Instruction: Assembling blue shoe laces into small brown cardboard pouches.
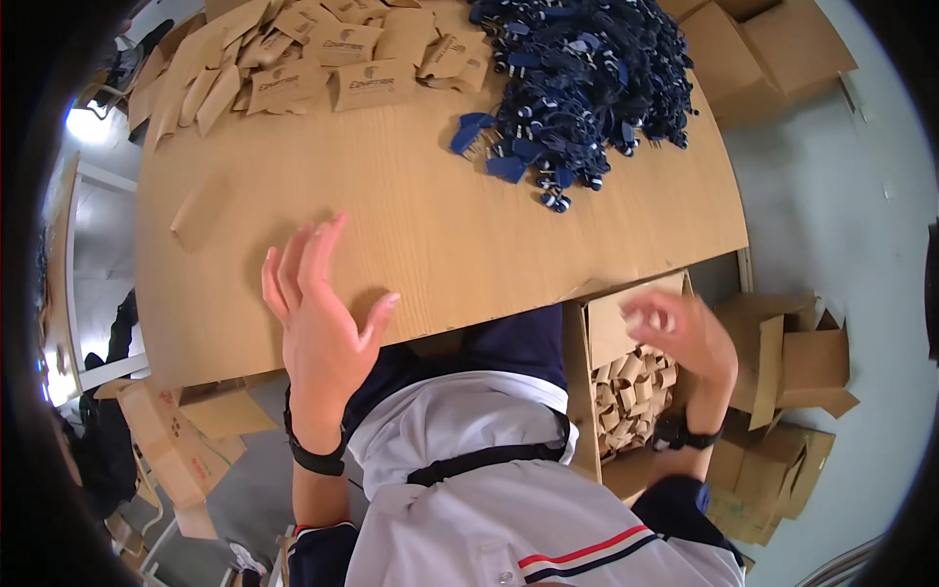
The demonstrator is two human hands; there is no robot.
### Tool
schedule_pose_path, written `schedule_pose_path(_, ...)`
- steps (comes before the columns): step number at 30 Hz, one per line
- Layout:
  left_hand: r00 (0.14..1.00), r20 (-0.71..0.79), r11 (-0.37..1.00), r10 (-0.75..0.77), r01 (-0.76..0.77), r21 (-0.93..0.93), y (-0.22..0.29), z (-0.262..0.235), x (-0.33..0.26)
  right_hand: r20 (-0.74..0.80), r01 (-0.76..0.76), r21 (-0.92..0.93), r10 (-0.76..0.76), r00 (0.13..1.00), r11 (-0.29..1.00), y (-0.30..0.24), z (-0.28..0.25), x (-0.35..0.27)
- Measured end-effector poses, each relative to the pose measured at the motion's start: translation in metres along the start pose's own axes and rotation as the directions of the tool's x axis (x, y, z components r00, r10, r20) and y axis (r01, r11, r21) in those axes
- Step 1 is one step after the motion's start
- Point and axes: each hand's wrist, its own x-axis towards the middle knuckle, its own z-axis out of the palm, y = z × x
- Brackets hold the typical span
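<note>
Pale wood fills the middle of my view: a table [469,225] whose near edge curves across the centre of the frame. My left hand [318,313] hovers over that edge at centre left, fingers spread wide and pointing up the frame, thumb out to the right, holding nothing; I cannot tell whether the palm touches the wood. A black wrist strap [313,455] sits below it.

My right hand [685,333] is at centre right, off the table and above an open cardboard box [611,333] that stands just beside the table's right edge. The fingers are blurred, loosely curled, and I cannot tell whether they hold anything. The box is packed with small folded brown card sleeves [636,386] standing on end, directly below that hand. A black band [685,435] circles the right wrist.

In the upper left of the frame, flat brown card sleeves [323,68] lie scattered on the table, some printed, and one plain piece [196,210] lies alone nearer the left hand. At top centre right is a big heap of dark blue lanyards [587,78] with black and white fittings. Flattened and open cartons [792,362] lie on the grey floor at right, and more cardboard [181,440] at lower left.
</note>
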Motion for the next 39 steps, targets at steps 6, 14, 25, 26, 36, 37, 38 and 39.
schedule_pose_path(6,0.999,-0.027,0.998,-0.024,0.025,0.052,-0.003,0.000,-0.005,-0.338,0.622,-0.574,-0.846,0.413,0.533,-0.126,0.018,0.163)
schedule_pose_path(14,0.999,-0.015,0.999,-0.040,0.039,-0.020,-0.001,-0.008,-0.005,-0.466,0.616,-0.672,-0.881,0.080,0.412,-0.145,-0.014,0.196)
schedule_pose_path(25,0.993,0.004,0.267,-0.119,0.035,-0.963,0.094,-0.029,0.098,-0.844,0.993,0.026,-0.530,0.085,0.118,-0.197,-0.040,0.086)
schedule_pose_path(26,0.993,-0.002,0.267,-0.117,0.030,-0.963,0.095,-0.030,0.098,-0.843,0.993,0.022,-0.532,0.081,0.115,-0.201,-0.038,0.074)
schedule_pose_path(36,0.949,0.312,-0.400,-0.029,0.275,-0.874,0.097,-0.027,0.069,-0.890,0.966,0.187,-0.387,0.242,0.176,-0.176,-0.006,0.058)
schedule_pose_path(37,0.960,0.236,-0.215,-0.152,0.201,-0.956,0.096,-0.028,0.067,-0.801,0.927,0.200,-0.491,0.342,0.318,-0.167,-0.005,0.053)
schedule_pose_path(38,0.958,0.133,-0.011,-0.255,0.135,-0.991,0.097,-0.026,0.066,-0.692,0.872,0.186,-0.569,0.443,0.453,-0.162,-0.001,0.051)
schedule_pose_path(39,0.952,-0.014,0.135,-0.307,0.029,-0.990,0.094,-0.017,0.066,-0.660,0.861,0.302,-0.562,0.498,0.408,-0.161,0.010,0.054)
